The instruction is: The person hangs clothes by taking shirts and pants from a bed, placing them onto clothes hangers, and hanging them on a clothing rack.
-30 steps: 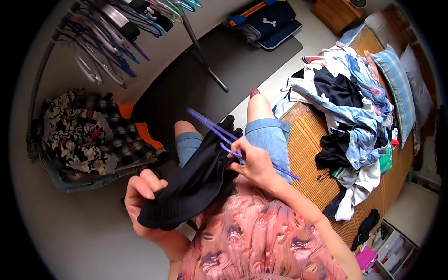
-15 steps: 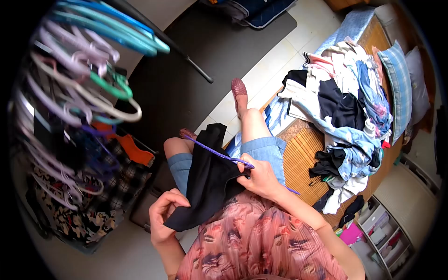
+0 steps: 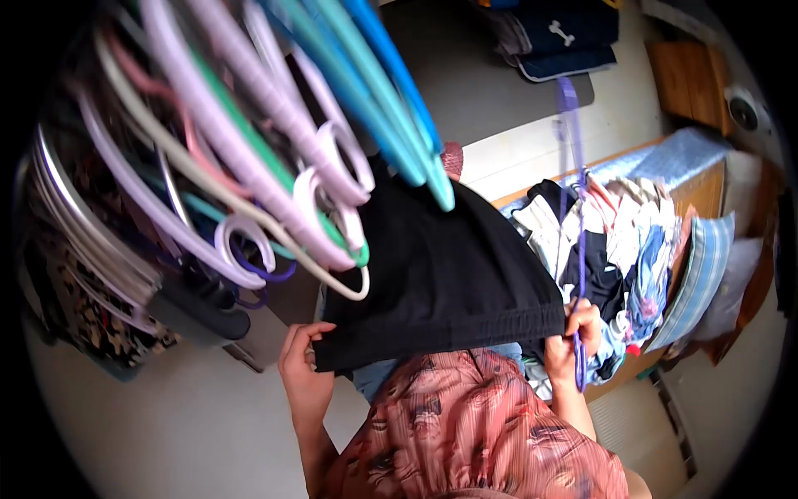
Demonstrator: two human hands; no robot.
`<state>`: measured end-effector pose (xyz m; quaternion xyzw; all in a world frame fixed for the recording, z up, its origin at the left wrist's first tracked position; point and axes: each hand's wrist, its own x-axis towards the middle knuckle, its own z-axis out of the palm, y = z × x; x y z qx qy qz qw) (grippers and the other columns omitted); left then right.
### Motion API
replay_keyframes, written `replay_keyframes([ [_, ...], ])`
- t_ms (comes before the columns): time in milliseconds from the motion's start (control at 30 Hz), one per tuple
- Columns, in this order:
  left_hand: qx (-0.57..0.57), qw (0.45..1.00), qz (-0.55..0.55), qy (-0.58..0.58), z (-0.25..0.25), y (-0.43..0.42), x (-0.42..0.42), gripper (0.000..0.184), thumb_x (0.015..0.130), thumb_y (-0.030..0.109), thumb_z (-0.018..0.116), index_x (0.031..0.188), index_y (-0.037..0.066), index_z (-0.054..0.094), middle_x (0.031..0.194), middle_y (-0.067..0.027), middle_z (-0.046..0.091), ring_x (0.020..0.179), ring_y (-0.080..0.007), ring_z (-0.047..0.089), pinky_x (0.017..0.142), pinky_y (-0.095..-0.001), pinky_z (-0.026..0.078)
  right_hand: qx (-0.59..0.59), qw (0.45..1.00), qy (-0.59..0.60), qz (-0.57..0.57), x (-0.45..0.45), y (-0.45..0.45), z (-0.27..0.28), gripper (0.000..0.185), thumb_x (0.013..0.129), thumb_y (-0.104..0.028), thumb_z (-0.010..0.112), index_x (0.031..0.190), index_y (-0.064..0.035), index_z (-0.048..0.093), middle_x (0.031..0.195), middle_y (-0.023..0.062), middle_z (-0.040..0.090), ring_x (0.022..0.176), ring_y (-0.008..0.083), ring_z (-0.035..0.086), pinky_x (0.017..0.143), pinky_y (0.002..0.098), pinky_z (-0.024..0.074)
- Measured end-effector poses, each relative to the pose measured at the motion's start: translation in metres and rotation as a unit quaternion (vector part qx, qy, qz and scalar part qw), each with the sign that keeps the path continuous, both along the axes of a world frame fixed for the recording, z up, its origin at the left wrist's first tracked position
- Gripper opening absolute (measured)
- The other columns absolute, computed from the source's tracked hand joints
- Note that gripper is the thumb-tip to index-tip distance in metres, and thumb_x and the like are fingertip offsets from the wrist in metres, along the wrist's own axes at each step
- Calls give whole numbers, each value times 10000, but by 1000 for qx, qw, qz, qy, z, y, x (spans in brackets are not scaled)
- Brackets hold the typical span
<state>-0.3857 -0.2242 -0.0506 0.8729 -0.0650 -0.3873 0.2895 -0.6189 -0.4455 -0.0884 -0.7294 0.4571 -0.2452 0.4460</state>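
A black garment with a gathered elastic waistband (image 3: 440,266) is spread wide in front of my body, its cloth falling away over my legs. My left hand (image 3: 304,356) pinches one end of the waistband. At the opposite end, my right hand (image 3: 573,343) is closed on the waistband and also on a thin purple hanger (image 3: 581,249), which stands up from the fist and is blurred at its top. Lilac, green and white hangers (image 3: 274,158) hang close over the garment's left part and hide some of it.
Turquoise and blue hangers (image 3: 386,91) hang at the upper middle. Heaped clothes (image 3: 628,220) lie on the bed to the right, with a blue checked pillow (image 3: 697,279) beyond. A dark folded item with a bone print (image 3: 565,37) is at the top.
The bunched black garment has been stretched out flat between both hands. My right hand moved right with the purple hanger, now upright. The view shifted, bringing the hanging hangers nearer.
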Motion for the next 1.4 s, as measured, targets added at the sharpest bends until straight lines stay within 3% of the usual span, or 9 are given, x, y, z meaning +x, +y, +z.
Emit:
replay_keyframes([
  [133,78,980,-100,-152,-22,21,-53,327,618,-118,611,903,39,637,900,-75,531,841,-274,555,715,-343,453,-153,972,149,103,-39,1,-21,332,799,107,574,679,-90,335,594,23,352,519,126,329,520,257,305],
  [333,30,991,-69,-115,-47,58,-125,299,599,-179,491,811,14,578,897,-100,580,833,-317,584,732,-369,472,-91,975,157,127,-106,19,-49,323,649,-6,702,643,-86,390,607,62,473,527,220,491,534,285,405],
  [500,-94,990,-69,-83,-30,98,-168,225,650,-149,518,821,-11,569,866,-116,622,803,-322,618,717,-327,479,-163,981,60,88,-154,52,-50,259,654,79,622,683,-57,403,654,109,524,646,267,586,639,302,460],
  [667,-198,964,-99,-149,16,131,-201,181,669,-96,592,825,-8,615,823,-110,635,749,-270,637,661,-309,490,-202,974,-80,69,-185,76,-24,236,765,173,464,806,-47,388,1051,176,616,906,179,543,902,280,401],
  [833,-284,910,-85,-291,58,159,-245,119,619,0,651,736,23,647,699,-81,642,597,-219,622,550,-283,467,-334,919,-208,9,-212,81,38,258,777,75,569,780,-63,351,954,225,599,844,259,594,823,363,479],
  [967,-414,864,-132,-255,69,184,-270,182,564,91,707,742,65,677,661,-43,643,498,-185,599,483,-274,446,-253,889,-380,19,-210,101,98,229,815,-34,552,807,-81,328,871,249,546,752,250,589,727,351,524],
  [1100,-408,895,-145,-107,32,169,-252,204,658,90,688,848,15,680,770,-96,678,667,-202,657,603,-279,492,-321,927,-143,129,-238,77,102,123,791,63,479,834,-26,407,883,170,520,802,214,546,773,336,463],
  [1267,-252,957,-98,-104,-84,132,-233,219,815,150,666,967,-8,664,850,-106,694,781,-148,663,697,-273,494,-144,955,146,213,-190,62,27,108,841,104,508,870,2,484,697,94,475,645,176,449,628,275,401],
  [1400,-243,963,-66,-101,-112,122,-226,221,850,156,660,1003,-1,674,845,-83,694,768,-115,633,716,-274,493,-117,961,132,212,-193,52,-7,156,830,122,535,902,-12,499,689,72,475,656,141,443,638,244,394],
])
